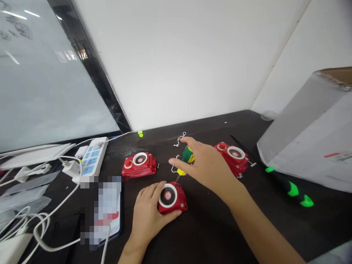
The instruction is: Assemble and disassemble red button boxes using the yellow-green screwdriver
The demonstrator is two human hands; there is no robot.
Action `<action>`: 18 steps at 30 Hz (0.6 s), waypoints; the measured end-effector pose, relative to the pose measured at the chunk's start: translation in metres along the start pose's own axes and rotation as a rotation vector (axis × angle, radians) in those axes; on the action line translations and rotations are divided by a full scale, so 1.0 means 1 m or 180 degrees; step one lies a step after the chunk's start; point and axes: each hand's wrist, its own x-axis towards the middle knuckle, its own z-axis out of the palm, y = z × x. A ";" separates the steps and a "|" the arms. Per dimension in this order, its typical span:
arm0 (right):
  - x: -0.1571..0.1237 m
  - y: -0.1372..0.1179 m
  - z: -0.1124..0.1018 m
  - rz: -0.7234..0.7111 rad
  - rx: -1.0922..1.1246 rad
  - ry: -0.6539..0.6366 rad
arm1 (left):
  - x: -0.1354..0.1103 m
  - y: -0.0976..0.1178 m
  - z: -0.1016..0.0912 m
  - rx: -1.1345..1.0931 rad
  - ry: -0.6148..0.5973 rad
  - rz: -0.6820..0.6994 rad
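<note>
My left hand (147, 216) is shut around a red plastic box (177, 205) with a white ring and round black-and-red centre on top. My right hand (205, 165) holds a screwdriver with a green-and-yellow handle (187, 159), and its thin metal shaft points down to the box's near edge. Two more red boxes lie on the dark table, one to the left (139, 165) and one to the right (232, 157). A thin white cord (178, 140) lies beyond my right fingers.
A second screwdriver with a black-and-green handle (291, 189) lies at right, by a large white box (310, 139). On the left are a white power strip (95, 159), tangled white cables (41, 227), and a pixelated phone (106, 209). A monitor (49, 73) stands behind them.
</note>
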 end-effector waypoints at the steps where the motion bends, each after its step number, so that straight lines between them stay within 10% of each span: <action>1: 0.000 0.000 0.000 -0.0050 0.0012 -0.0018 | 0.000 0.000 0.000 0.0002 0.0005 0.0004; 18: 0.001 0.007 -0.001 -0.0426 0.0185 0.0072 | 0.000 0.001 -0.001 -0.0037 -0.0042 -0.0057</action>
